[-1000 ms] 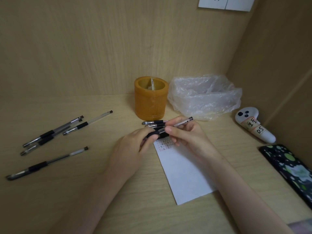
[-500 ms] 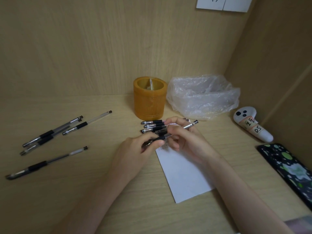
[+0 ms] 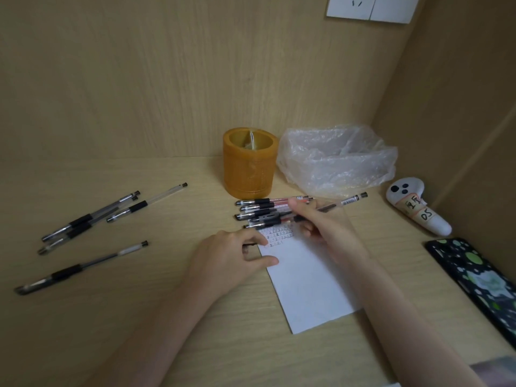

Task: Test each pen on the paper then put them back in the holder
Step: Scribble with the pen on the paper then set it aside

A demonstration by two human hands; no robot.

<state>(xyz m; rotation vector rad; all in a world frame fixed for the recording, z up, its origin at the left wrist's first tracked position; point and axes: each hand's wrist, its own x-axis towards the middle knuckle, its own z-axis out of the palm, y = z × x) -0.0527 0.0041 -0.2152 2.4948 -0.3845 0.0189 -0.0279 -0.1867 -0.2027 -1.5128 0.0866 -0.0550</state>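
A white paper slip (image 3: pixel 307 283) lies on the desk with small scribbles along its top end. My right hand (image 3: pixel 326 227) grips a clear black-ended pen (image 3: pixel 347 202), its tip pointing down-left over the scribbles. My left hand (image 3: pixel 231 255) rests at the paper's left edge, thumb on the sheet, its fingers pinching a small dark piece that looks like the pen cap (image 3: pixel 249 244). Several capped pens (image 3: pixel 259 210) lie in a bunch in front of the orange holder (image 3: pixel 248 169). Several more pens (image 3: pixel 92 216) are spread at the left, with one pen (image 3: pixel 81 268) lying nearer to me.
A crumpled clear plastic bag (image 3: pixel 335 160) sits right of the holder. A white controller (image 3: pixel 416 208) with a paper label lies by the right wall. A phone in a dark spotted case (image 3: pixel 480 280) is at the right edge. Wooden walls close the back and right.
The hands have pulled apart: my left hand dropped to the paper's edge with the dark piece, and my right hand kept the pen and tilted its tip toward the paper.
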